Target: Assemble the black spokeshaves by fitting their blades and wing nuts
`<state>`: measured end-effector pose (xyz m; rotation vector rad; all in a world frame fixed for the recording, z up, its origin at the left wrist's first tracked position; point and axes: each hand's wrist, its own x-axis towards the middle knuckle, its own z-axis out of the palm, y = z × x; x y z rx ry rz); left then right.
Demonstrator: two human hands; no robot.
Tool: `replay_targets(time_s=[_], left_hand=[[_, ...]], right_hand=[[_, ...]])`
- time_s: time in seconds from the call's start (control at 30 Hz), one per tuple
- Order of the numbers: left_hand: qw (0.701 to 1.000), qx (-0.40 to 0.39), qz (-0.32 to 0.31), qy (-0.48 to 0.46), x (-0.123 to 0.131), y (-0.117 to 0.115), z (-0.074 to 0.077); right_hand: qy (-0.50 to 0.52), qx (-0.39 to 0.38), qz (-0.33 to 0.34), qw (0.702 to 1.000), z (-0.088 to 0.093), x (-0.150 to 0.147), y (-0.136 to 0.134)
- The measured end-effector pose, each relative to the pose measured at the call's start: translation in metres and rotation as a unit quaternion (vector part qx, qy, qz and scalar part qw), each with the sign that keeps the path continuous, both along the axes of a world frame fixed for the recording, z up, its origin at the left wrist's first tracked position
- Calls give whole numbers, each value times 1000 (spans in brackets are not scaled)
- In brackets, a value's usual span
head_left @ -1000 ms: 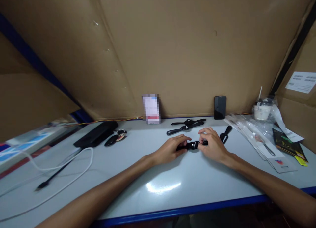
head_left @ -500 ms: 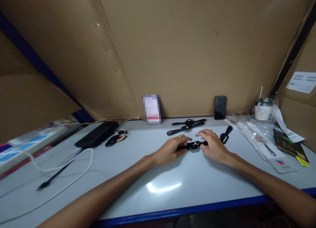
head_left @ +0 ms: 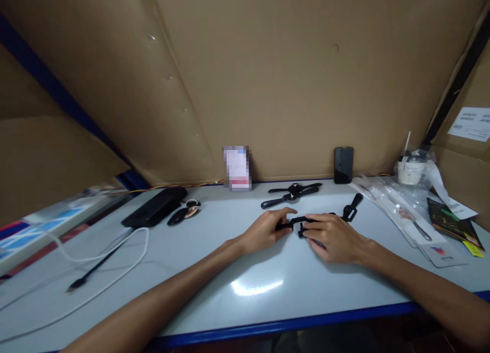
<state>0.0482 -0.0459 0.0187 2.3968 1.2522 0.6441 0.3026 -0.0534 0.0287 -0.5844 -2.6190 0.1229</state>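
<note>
Both hands rest on the pale table (head_left: 245, 271) around a black wristwatch (head_left: 296, 223). My left hand (head_left: 266, 230) pinches the strap's left end with curled fingers. My right hand (head_left: 333, 236) covers the watch's right part, fingers bent over it and pressed to the strap. The strap arches up between the two hands. Two more black watches (head_left: 293, 192) lie just behind, and a loose black strap piece (head_left: 351, 207) sits right of my right hand.
A black phone (head_left: 343, 165) leans on the cardboard back wall. Plastic packets (head_left: 398, 210) and a white cup (head_left: 409, 172) crowd the right side. A black case (head_left: 155, 206), a key fob (head_left: 182, 215) and white cable (head_left: 95, 261) lie at left. Blue table edge (head_left: 291, 323) runs in front.
My right hand slid left and nearer, closing over the watch. The strap, flat before, now bows upward between the hands. My left hand stayed put.
</note>
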Motion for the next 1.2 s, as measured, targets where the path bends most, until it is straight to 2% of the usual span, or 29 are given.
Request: replay_targets(time_s=[0.17,0.33,0.43,0.63,0.83,1.0,1.1,1.2], left_hand=[[999,22,33,21,-1,-1,1],[996,45,67,48,-3,-1,0],[994,61,77,56,-6,0,-1],[989,119,89,25,-19,15,-5],[987,139,82,2,-31,30,-24],[988,135,76,18,-36,39,-38],[988,125,73,45,-38,41,-38],[988,120,72,61,-38,40,-35]], right_hand=[[-50,34,0,998,5,0,-4],[-124,79,-32,989,12,2,-1],[-117,64,-48,990,14,2,-1],[-8,-3,-47,999,3,-3,-5],[-70,-92,-50,992,-5,-13,-5],[-73,-59,-71,993,2,-16,-3],[-75,-38,-72,994,9,-15,-5],[-96,-18,-104,990,16,-13,-8]])
